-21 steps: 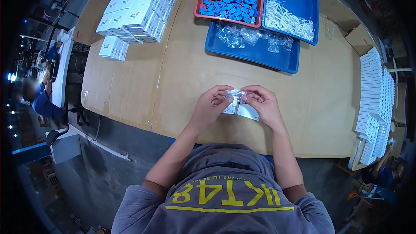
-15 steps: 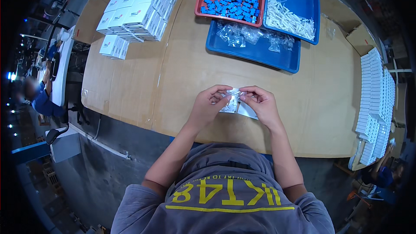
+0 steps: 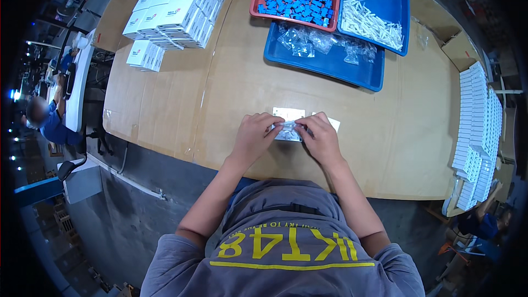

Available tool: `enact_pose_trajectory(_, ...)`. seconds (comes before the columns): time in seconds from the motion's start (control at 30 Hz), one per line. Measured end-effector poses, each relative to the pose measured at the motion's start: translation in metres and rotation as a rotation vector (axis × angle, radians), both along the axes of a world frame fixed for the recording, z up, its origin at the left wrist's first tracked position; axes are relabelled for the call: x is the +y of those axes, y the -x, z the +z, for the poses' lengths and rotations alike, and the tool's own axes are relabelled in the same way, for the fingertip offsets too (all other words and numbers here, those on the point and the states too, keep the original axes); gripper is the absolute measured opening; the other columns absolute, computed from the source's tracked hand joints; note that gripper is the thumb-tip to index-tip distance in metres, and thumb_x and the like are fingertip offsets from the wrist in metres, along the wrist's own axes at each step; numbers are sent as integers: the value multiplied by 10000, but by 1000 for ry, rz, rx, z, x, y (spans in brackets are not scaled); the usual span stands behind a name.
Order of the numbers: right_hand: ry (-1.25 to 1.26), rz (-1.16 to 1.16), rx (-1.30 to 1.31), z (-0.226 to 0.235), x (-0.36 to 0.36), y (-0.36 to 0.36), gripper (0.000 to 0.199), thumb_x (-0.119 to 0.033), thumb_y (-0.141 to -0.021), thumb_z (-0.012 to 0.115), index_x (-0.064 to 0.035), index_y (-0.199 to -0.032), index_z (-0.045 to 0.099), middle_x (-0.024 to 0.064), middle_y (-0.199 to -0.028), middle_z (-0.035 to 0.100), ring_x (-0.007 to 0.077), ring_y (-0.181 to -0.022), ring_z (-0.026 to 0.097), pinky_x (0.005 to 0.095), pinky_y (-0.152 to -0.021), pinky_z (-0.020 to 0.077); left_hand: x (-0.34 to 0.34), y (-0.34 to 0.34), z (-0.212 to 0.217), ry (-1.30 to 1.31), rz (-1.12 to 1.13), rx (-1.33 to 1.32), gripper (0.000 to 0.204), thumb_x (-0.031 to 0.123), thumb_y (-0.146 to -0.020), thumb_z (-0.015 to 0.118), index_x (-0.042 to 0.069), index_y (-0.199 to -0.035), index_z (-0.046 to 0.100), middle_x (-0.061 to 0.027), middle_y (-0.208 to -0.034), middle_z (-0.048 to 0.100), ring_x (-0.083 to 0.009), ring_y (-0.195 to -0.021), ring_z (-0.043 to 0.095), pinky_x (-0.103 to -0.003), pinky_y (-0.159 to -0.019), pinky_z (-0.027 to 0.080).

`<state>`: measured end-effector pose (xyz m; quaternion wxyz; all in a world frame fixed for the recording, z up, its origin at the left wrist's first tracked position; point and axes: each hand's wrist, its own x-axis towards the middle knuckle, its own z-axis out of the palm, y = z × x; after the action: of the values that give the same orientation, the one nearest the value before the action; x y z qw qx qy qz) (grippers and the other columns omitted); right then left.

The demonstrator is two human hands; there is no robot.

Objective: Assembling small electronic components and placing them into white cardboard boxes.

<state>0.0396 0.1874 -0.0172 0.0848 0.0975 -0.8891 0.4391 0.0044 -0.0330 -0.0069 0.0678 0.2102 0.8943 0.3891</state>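
My left hand and my right hand meet near the front of the table, fingertips pinched together. Between them they grip a small clear plastic bag, crinkled and shiny; whatever it contains is too small to make out. Under it lies a white printed card or leaflet, partly covered by the bag and fingers. Another white piece of paper or card sticks out beside my right hand, mostly hidden by it.
Farther off are a red tray of blue plastic parts, a blue tray of white sticks and a lower blue tray of clear bags. White boxes are stacked far left; white stacks line the right edge. Co-workers sit beyond both sides.
Both hands have come a little nearer to me with the plastic bag, lower over the card. More of the card's far part and of the right-hand white piece now shows.
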Motion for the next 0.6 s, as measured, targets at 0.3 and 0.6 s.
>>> enact_pose_trajectory(0.3, -25, -3, 44, 3, -5, 3, 131, -60, -837, 796, -48, -945, 723, 78, -907, 717, 287, -869, 635, 396, -731, 522, -1, 2, -7, 32, -10, 116, 146, 185, -910, 757, 128, -1044, 749, -8, -970, 727, -221, -880, 637, -383, -852, 417)
enact_pose_trajectory(0.6, -27, 5, 100, -1, -1, 1, 129, -45, -807, 807, -68, -915, 740, 60, -883, 728, 265, -844, 637, 378, -718, 526, -3, 3, -5, 66, -32, 182, 123, 160, -906, 750, 121, -1023, 740, 1, -1062, 691, -231, -990, 614, -384, -881, 425)
